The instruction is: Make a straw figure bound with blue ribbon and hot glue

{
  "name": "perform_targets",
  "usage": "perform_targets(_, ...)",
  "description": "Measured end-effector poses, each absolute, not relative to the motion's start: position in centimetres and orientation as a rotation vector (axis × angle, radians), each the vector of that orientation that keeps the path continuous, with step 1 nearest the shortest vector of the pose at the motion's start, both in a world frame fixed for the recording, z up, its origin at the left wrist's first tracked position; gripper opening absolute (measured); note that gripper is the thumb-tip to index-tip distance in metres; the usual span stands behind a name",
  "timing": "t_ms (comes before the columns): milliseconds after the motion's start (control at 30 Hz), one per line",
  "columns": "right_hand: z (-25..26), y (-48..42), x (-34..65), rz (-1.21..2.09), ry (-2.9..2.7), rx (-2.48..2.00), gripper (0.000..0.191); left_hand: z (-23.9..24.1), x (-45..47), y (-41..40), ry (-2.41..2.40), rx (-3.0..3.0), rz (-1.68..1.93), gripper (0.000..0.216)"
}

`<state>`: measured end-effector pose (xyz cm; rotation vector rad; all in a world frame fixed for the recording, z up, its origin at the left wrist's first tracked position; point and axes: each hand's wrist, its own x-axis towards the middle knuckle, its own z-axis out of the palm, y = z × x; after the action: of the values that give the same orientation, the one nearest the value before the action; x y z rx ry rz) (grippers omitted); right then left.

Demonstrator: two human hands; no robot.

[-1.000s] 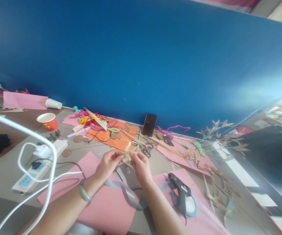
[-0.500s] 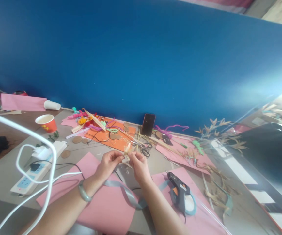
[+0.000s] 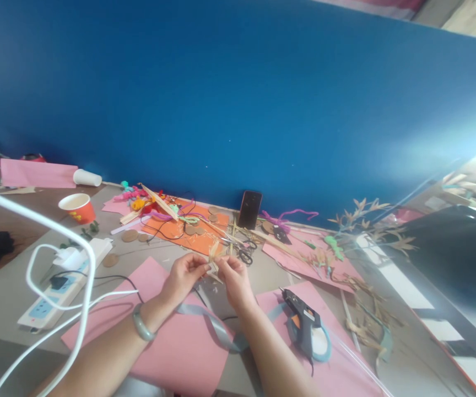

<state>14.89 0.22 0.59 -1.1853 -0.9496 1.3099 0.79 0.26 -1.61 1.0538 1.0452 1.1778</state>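
Shifted since the earlier frame: only the view, slightly, with table objects sitting a little further left; the hands keep nearly the same pose. Left hand [image 3: 185, 277] and right hand [image 3: 234, 278]: thumbs and fingertips pinching a thin, pale straw-coloured strip of dry, leaf-like material [image 3: 214, 251] between them, above the grey, smooth table [image 3: 2, 311]; its middle partly covered by fingertips, exact form blurred. Pale green, glossy ring bracelet [image 3: 142, 324], left wrist. Pink flat paper sheet [image 3: 180, 353], beneath left forearm. Black plastic glue gun [image 3: 304, 318], on further pink paper, right. Dark-handled scissors [image 3: 245, 257], just beyond the right hand, blades hard to make out among straw scraps. Orange flat sheet [image 3: 172, 229], partly buried under litter. White looping cable [image 3: 89, 259] and both forearms, cut off by the frame.
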Motion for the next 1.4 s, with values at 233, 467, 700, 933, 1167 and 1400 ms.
perform_targets(233, 0.4, 0.3, 15.0, 1.307, -0.961, -1.196, 0.031, -1.9, 0.8, 0.2, 1.015, 1.048, 1.183, 0.034)
perform_targets(467, 0.7, 0.2, 14.9, 1.294, -0.973, -1.212, 0.032, -1.6, 0.7, 0.2, 1.114, 1.096, 1.156, 0.031)
perform_targets(700, 1.2, -0.1, 14.7, 1.283, -0.975, -1.201, 0.031, -1.4, 0.6, 0.0, 1.158, 1.156, 1.154, 0.024)
perform_targets(933, 0.5, 0.2, 14.8, 1.317, -0.951, -1.192, 0.029, -1.6, 0.5, 0.0, 1.167, 1.172, 1.154, 0.024)
perform_targets(1167, 0.4, 0.3, 14.7, 1.365, -0.91, -1.175, 0.03, -1.9, 0.5, 0.1, 1.166, 1.154, 1.162, 0.021)
perform_targets(1400, -0.1, 0.5, 14.8, 1.385, -0.897, -1.16, 0.029, -2.3, 0.6, 0.5, 1.088, 1.092, 1.153, 0.02)
